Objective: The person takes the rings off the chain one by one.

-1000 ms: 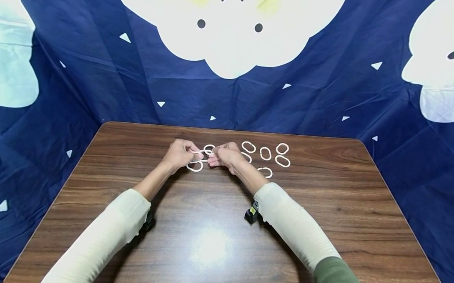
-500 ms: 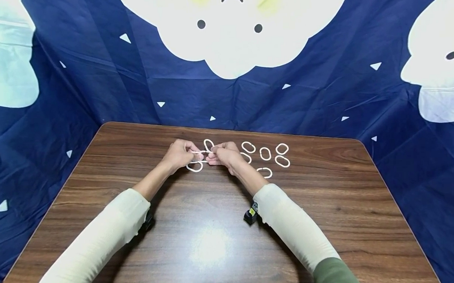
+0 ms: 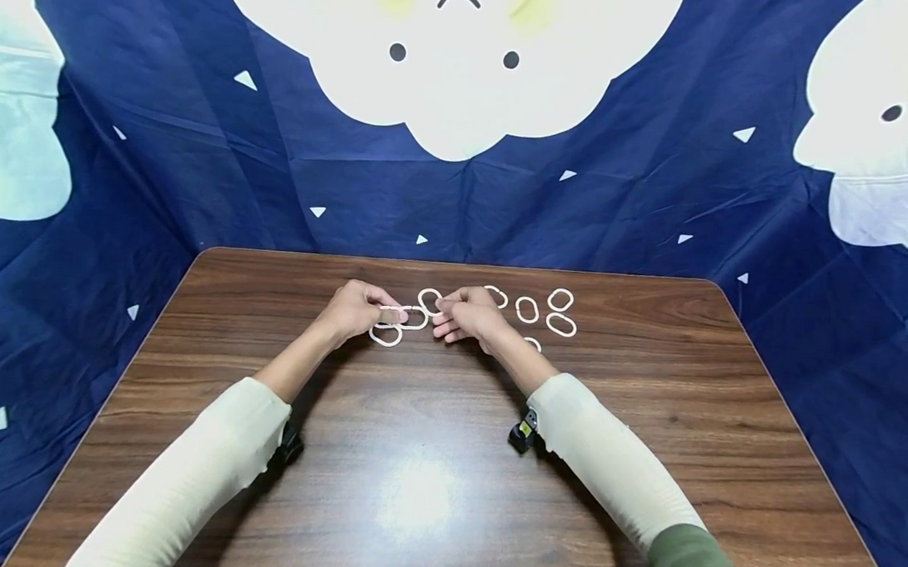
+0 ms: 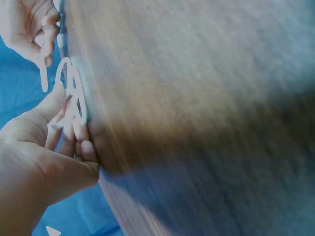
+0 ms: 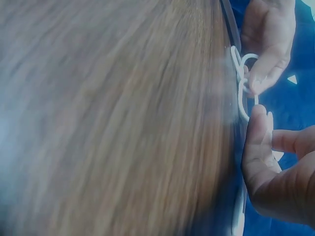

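My left hand (image 3: 357,308) pinches joined white oval links near the back of the table; one link (image 3: 416,328) reaches right and another (image 3: 384,346) hangs nearer the front. In the left wrist view, thumb and fingers close on these links (image 4: 82,105). My right hand (image 3: 470,312) pinches a single white link (image 3: 427,290) between thumb and fingertips, its other fingers loosely bent. That link (image 4: 44,81) stands apart from the left hand's links in the left wrist view, though its lower end comes right up to them in the head view.
Several loose white links lie on the wooden table (image 3: 444,417) right of my right hand, among them one link (image 3: 518,309) and a pair at the right, one link (image 3: 560,289) behind another link (image 3: 562,336). My right hand and forearm partly cover others. A blue cloud-print cloth (image 3: 384,211) hangs behind.
My right hand has shifted right, away from the left hand, taking its link along. That link first tipped up, then leaned over to the right. My left hand has hardly moved.
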The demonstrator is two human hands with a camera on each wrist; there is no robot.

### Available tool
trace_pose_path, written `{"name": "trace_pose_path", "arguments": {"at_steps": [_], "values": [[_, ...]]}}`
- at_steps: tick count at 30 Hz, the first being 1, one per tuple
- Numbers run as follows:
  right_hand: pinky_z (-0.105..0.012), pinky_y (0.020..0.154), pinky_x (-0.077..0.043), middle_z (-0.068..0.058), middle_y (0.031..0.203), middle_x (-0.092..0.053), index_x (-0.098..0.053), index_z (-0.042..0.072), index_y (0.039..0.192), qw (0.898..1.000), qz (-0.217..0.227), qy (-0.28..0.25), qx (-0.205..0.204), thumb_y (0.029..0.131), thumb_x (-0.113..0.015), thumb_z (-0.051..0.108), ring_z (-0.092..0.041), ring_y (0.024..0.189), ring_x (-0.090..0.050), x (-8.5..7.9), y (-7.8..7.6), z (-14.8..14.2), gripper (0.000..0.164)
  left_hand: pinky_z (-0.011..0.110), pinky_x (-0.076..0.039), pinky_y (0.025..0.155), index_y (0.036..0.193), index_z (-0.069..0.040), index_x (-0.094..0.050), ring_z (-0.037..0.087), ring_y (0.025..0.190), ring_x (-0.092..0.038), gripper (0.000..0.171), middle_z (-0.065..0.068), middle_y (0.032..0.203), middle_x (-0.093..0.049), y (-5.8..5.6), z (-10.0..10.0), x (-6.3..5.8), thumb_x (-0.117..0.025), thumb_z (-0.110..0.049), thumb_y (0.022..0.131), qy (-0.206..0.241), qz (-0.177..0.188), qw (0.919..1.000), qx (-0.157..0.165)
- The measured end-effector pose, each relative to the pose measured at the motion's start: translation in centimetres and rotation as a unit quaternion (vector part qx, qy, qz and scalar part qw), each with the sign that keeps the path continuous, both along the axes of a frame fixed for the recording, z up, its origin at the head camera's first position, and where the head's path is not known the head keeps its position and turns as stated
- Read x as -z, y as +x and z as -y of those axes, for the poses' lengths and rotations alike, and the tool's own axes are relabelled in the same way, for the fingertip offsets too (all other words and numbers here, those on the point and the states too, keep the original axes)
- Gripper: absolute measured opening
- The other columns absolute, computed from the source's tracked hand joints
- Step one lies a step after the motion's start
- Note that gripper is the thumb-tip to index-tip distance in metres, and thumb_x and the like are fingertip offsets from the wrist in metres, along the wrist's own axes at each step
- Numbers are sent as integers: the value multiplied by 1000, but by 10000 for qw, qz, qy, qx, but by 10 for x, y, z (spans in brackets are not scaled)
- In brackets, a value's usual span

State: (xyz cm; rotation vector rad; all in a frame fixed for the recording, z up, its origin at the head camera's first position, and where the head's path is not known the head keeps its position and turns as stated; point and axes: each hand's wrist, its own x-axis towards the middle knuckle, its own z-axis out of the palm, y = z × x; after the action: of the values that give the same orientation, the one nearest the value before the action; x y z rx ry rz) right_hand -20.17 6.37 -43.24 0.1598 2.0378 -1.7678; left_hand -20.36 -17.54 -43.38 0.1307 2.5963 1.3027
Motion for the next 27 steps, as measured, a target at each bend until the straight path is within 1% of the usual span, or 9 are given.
{"name": "trace_pose_path", "arguments": {"at_steps": [8, 13, 15, 16, 17, 22, 23, 25, 27], "values": [[-23, 55, -61, -8, 83, -80, -66, -5, 123, 9996, -46, 225, -191, 112, -70, 13, -12, 63, -76, -1, 4, -14, 21, 32, -48, 93, 109, -7, -89, 22, 107, -67, 25, 2, 99, -86, 0, 0, -1, -95, -26, 93, -130, 11, 9999, 2], [-24, 52, -59, -6, 77, -78, -69, -1, 108, 9987, -96, 237, -441, 109, -73, 10, -12, 60, -75, -1, 8, -22, 12, 33, -47, 97, 110, -9, -89, 24, 112, -68, 26, 4, 103, -87, -2, 0, 0, -95, -27, 93, -229, -68, 9997, -2], [-25, 51, -59, -6, 75, -78, -69, 2, 101, 9981, -101, 268, -539, 107, -75, 11, -12, 59, -75, 0, 9, -24, 12, 36, -48, 99, 111, -9, -89, 25, 113, -68, 27, 6, 105, -86, -3, 0, 0, -95, -27, 92, -294, -81, 9995, 15], [-24, 50, -58, -6, 74, -78, -68, 3, 98, 9977, -115, 312, -594, 107, -77, 11, -12, 58, -75, 0, 10, -26, 14, 36, -49, 98, 109, -13, -89, 24, 111, -68, 26, 4, 103, -86, -7, 2, 3, -96, -30, 91, -349, -101, 9993, 23], [-24, 49, -58, -6, 74, -77, -69, 3, 97, 9973, -135, 345, -642, 106, -78, 12, -12, 58, -75, 0, 10, -27, 15, 36, -49, 98, 110, -14, -89, 24, 111, -68, 27, 5, 104, -86, -7, 2, 3, -96, -31, 91, -378, -93, 9992, 23], [-24, 46, -56, -7, 73, -79, -74, -2, 96, 9944, -294, 629, -796, 104, -83, 15, -11, 55, -73, 2, 15, -30, 20, 37, -49, 94, 112, -15, -89, 22, 103, -66, 29, 4, 100, -81, -7, 5, 1, -97, -32, 90, -423, -85, 9991, -11], [-24, 46, -55, -7, 73, -79, -75, -3, 97, 9938, -320, 693, -805, 103, -83, 15, -11, 55, -73, 2, 16, -31, 21, 37, -49, 93, 112, -13, -88, 22, 102, -66, 30, 5, 99, -81, -6, 6, 0, -97, -32, 90, -396, -106, 9992, -27], [-24, 46, -56, -7, 72, -78, -76, -3, 96, 9924, -351, 843, -821, 103, -84, 16, -11, 54, -73, 2, 18, -32, 22, 38, -49, 91, 110, -14, -88, 23, 99, -65, 31, 4, 96, -79, -9, 9, 3, -99, -33, 88, -349, -108, 9993, -21], [-24, 46, -56, -6, 71, -77, -77, -2, 95, 9912, -383, 972, -818, 102, -86, 17, -11, 53, -72, 1, 19, -33, 22, 37, -50, 88, 108, -16, -89, 22, 97, -67, 34, 2, 95, -80, -14, 12, 9, -101, -37, 85, -308, -150, 9994, -27]]}}
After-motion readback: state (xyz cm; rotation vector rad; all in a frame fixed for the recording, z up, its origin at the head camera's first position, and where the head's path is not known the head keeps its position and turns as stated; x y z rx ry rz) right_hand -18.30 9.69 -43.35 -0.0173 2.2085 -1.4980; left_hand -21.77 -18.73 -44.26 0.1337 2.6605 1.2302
